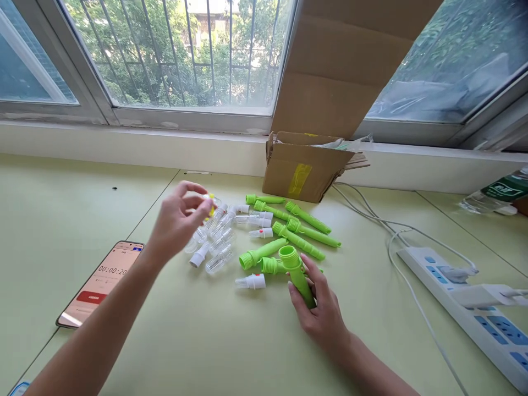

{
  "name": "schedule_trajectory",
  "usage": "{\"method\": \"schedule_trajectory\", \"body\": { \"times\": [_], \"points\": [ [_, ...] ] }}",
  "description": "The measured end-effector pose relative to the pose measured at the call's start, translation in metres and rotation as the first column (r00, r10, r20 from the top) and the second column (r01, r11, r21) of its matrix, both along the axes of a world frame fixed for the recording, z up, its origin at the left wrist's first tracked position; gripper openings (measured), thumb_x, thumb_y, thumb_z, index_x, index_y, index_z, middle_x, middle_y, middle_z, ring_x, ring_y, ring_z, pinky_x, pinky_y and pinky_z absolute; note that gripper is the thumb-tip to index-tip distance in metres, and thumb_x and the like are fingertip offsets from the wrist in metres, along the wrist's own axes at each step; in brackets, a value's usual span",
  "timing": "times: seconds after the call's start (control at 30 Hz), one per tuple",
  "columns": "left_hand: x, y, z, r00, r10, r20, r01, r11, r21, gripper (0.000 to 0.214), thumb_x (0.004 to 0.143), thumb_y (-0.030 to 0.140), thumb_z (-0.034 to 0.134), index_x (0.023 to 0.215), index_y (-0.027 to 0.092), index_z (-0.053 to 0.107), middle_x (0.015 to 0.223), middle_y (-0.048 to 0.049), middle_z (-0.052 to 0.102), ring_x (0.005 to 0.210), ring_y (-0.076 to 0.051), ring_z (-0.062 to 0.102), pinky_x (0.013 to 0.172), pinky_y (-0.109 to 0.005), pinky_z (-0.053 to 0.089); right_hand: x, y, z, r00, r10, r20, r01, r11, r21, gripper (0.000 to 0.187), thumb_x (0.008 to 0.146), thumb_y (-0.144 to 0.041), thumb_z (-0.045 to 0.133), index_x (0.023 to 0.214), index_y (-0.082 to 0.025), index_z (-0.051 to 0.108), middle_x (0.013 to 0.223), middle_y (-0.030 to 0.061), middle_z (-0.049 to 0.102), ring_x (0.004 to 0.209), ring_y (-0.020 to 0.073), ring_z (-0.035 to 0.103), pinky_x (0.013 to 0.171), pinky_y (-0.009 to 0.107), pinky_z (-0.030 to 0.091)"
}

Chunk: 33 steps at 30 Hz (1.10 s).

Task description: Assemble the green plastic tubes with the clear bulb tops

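My left hand [175, 223] is raised over a pile of clear plastic tubes [220, 239], some with white ends. Its thumb and fingers pinch a small part with yellow on it [211, 204], mostly covered by the fingers. In my right hand [324, 311] is a green plastic tube [300, 280], tilted with its threaded open end up and away from me. Beyond it, several more green tubes [299, 239] lie on the table. A clear piece with a white collar and red mark [251, 281] rests left of the right hand, near two green tubes.
A phone [99, 286] showing a timer lies under my left forearm. An open cardboard box [305, 173] stands against the window sill. To the right are a power strip [466, 308] with plugs, white cables [396, 264] and a plastic bottle [495, 192].
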<state>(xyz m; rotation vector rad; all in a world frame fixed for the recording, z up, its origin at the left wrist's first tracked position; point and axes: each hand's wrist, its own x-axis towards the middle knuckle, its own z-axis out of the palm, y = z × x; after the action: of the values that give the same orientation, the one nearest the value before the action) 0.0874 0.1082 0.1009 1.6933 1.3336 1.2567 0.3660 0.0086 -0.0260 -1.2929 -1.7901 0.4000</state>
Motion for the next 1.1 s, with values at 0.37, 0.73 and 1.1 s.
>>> {"method": "schedule_trajectory", "body": {
  "times": [0.37, 0.73, 1.1],
  "points": [
    [0.062, -0.049, -0.096, 0.988, -0.134, 0.072, 0.122, 0.981, 0.152, 0.041, 0.084, 0.020, 0.055, 0.122, 0.024, 0.041, 0.100, -0.0058, 0.061, 0.074, -0.011, 0.061, 0.061, -0.024, 0.053, 0.002, 0.000, 0.000, 1.000, -0.001, 0.023, 0.001, 1.000, 0.012, 0.064, 0.086, -0.017, 0.053, 0.143, -0.027, 0.026, 0.122, 0.0091, 0.057, 0.096, 0.0200, 0.064, 0.082, 0.033, 0.053],
    [0.067, -0.055, -0.113, 0.989, -0.112, -0.092, 0.144, 0.844, 0.516, 0.017, 0.076, 0.008, 0.063, 0.076, 0.019, 0.049, 0.093, -0.0048, 0.059, 0.083, -0.013, 0.062, 0.071, -0.025, 0.055, 0.001, 0.002, 0.003, 1.000, -0.007, 0.025, 0.007, 1.000, 0.004, 0.063, 0.085, -0.019, 0.055, 0.142, -0.024, 0.028, 0.120, 0.0099, 0.058, 0.095, 0.0201, 0.064, 0.080, 0.032, 0.054],
    [0.065, -0.055, -0.109, 0.988, -0.089, -0.126, 0.126, 0.936, 0.330, 0.007, 0.083, 0.025, 0.058, 0.082, 0.025, 0.065, 0.089, -0.0057, 0.064, 0.078, -0.017, 0.061, 0.070, -0.034, 0.053, -0.001, 0.003, 0.006, 0.986, 0.094, 0.139, -0.105, 0.992, 0.069, 0.059, 0.085, -0.016, 0.054, 0.139, -0.026, 0.035, 0.117, 0.0090, 0.064, 0.097, 0.0218, 0.066, 0.078, 0.031, 0.055]
  ]
}}
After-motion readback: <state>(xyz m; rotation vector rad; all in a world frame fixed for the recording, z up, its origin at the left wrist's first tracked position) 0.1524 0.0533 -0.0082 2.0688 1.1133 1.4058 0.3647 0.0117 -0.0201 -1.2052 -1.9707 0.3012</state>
